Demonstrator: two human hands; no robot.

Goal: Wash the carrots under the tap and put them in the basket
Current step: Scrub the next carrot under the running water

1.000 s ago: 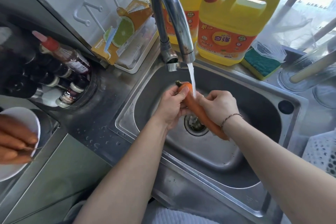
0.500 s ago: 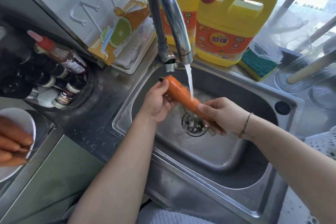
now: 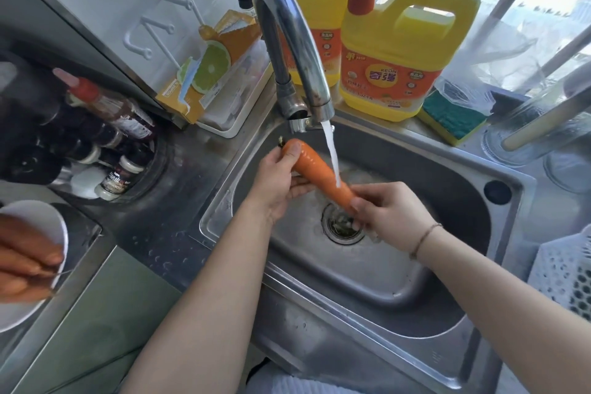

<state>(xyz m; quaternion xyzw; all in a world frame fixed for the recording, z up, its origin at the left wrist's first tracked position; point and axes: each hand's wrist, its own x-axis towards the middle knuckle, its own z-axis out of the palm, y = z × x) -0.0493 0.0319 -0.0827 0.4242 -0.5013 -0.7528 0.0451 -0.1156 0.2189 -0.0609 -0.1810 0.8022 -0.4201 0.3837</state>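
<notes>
1. Carrot (image 3: 319, 171) is held over the sink (image 3: 377, 269), above & just left of the drain (image 3: 342, 224), tilted w/ the thick stem end up-left and the thin end down-right.
2. Left hand (image 3: 276, 184) grips the thick end: thumb on top near the stem, other fingers curled underneath.
3. Right hand (image 3: 388, 214) pinches the thin end, fingers pressed together around the tip; tip itself is hidden in the hand. Thin bracelet on that wrist.
4. Tap (image 3: 294, 51) is running; water stream (image 3: 331, 153) hits the carrot about mid-length, just above the right hand.
5. More carrots (image 3: 24, 261) lie on a white plate (image 3: 35, 214) at far left, on the counter, well apart from the sink.
6. White perforated basket (image 3: 563, 269) sits at the right edge, just beside the sink; contents can't be seen.
7. Two yellow detergent jugs (image 3: 399, 54) & a green sponge (image 3: 454, 120) stand behind the sink.
</notes>
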